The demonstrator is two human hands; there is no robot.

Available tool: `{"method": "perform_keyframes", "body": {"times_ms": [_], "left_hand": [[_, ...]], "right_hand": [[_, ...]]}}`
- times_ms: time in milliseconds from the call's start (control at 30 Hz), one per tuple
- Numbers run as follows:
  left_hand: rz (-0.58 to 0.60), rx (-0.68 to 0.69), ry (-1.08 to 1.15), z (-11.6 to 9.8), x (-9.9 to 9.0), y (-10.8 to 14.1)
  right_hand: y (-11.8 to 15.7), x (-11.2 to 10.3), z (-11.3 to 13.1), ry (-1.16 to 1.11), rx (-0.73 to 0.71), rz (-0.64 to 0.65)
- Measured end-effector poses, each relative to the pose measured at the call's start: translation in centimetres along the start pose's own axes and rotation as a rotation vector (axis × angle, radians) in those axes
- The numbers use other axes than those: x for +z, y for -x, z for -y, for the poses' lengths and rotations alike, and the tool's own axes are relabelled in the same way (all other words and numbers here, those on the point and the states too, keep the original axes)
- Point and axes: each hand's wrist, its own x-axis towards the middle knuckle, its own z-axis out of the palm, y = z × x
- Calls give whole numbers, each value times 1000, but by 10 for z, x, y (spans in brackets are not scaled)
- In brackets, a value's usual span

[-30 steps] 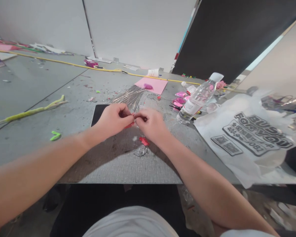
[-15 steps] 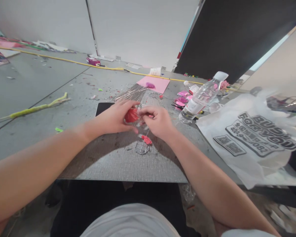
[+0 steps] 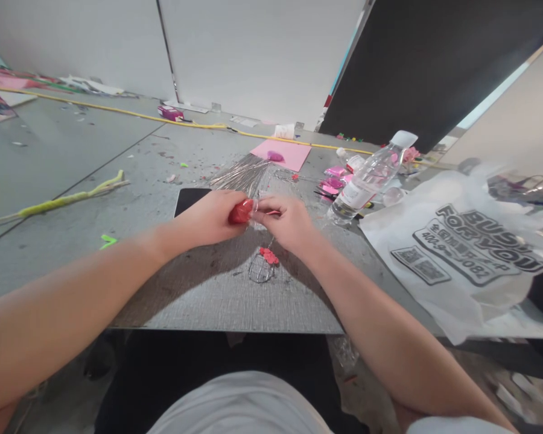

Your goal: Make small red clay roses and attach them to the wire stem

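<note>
A red clump in clear plastic wrap [image 3: 241,212] is held in my left hand [image 3: 212,218], whose fingers are closed round it. Fingers pinched together, my right hand [image 3: 287,223] grips the clear plastic at the right end of this packet. A bit of red shows at the right fingertips. Just below the hands, a small wire frame [image 3: 260,270] lies on the table with a cluster of red flower-like pieces [image 3: 268,255] at its top. A dark flat object [image 3: 190,199] is partly hidden behind my left hand.
Thin metal wires [image 3: 238,172] and a pink sheet [image 3: 289,154] lie beyond the hands. To the right are a water bottle [image 3: 362,184], pink packets [image 3: 335,181] and a white plastic bag [image 3: 461,259]. A yellow-green twisted stem [image 3: 67,200] lies left; a yellow cord crosses behind.
My left hand has closed more tightly round the red packet, its thumb now tucked in. My right hand has shifted slightly, still pinching the plastic. More of the green scrap shows by my left forearm.
</note>
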Motion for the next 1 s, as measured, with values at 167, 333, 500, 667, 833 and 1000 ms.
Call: {"method": "perform_keyframes", "body": {"times_ms": [167,333,500,667,833,1000], "left_hand": [[-58,30,1,1,2,0],[-50,-80,-5,-6,-1,0],[-64,-230,17,-12,-7,0],[-60,-217,64,-12,-5,3],[-33,-140,91,-9,-3,3],[-15,-240,179,-10,-9,1]], "right_hand": [[3,2,7,-114,55,-22],[2,0,3,-145,41,-9],[1,-3,1,-91,-59,-19],[1,-1,0,-78,-28,50],[0,0,-3,7,-90,23],[2,0,2,47,-33,-146]]}}
